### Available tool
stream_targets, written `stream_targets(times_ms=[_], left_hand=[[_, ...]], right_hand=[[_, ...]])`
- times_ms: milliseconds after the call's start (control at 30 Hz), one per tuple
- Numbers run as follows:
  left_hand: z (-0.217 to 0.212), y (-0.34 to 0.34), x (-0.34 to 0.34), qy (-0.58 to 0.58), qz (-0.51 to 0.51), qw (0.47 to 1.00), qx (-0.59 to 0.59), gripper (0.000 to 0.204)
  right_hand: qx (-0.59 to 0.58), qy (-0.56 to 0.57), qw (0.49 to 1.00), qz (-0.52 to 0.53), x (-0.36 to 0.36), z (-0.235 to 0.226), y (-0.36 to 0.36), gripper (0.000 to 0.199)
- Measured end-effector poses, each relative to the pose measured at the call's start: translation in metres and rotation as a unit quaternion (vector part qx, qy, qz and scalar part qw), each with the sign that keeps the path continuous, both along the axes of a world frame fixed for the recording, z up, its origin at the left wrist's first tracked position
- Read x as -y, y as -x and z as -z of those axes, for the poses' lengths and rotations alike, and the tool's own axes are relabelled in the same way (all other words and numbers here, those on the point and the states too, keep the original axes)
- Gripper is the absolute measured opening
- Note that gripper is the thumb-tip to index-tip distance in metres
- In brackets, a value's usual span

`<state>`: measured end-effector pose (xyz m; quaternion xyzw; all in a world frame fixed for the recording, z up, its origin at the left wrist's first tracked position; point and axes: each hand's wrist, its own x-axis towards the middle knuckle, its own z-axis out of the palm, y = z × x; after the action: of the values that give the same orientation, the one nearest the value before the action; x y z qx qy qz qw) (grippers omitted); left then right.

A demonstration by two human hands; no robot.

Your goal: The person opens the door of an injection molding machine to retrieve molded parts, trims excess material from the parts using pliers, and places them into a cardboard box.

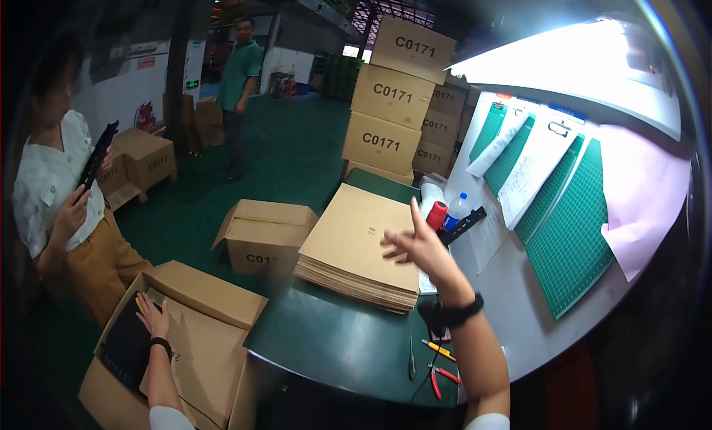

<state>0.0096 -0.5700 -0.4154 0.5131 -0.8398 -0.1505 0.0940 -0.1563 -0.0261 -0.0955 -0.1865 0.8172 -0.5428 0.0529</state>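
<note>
My left hand (pixel 153 317) reaches into an open cardboard box (pixel 251 309) at the lower left. Its fingers are spread over the edge of a flat black object (pixel 126 341), and a small yellow patch shows by the fingertips. I cannot make out what the black object is. A cardboard sheet (pixel 204 348) lies beside it in the box. My right hand (pixel 421 246) is raised, fingers apart and holding nothing, over a stack of flat cardboard sheets (pixel 348 237) on the dark green table (pixel 319 348).
A screwdriver (pixel 411 359), a yellow cutter (pixel 439 350) and red-handled pliers (pixel 436 382) lie near the table's front. A bottle (pixel 457 207) stands behind. On the left, a person (pixel 63 185) holds a black part (pixel 98 156); another person (pixel 239 89) stands farther back. Stacked boxes (pixel 389 96) rise behind.
</note>
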Motion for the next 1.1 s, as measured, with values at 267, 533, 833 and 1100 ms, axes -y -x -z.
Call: stream_targets(times_ms=[267, 533, 833, 1100], left_hand=[[-0.134, -0.060, -0.140, 0.045, 0.286, 0.918, -0.270, 0.062], [-0.135, -0.084, -0.251, -0.066, 0.480, 0.821, -0.302, 0.042], [-0.062, -0.021, -0.323, -0.103, 0.615, 0.734, -0.269, 0.042], [-0.009, -0.005, -0.340, -0.095, 0.579, 0.771, -0.247, 0.058]], right_hand=[[-0.048, -0.012, 0.998, 0.027, -0.001, -0.054, 0.008, 0.098], [-0.382, 0.142, 0.898, -0.163, -0.020, -0.108, -0.157, 0.033], [-0.430, -0.031, 0.799, -0.420, -0.059, -0.165, -0.228, 0.056], [-0.361, -0.095, 0.778, -0.505, -0.047, -0.193, -0.234, 0.031]])
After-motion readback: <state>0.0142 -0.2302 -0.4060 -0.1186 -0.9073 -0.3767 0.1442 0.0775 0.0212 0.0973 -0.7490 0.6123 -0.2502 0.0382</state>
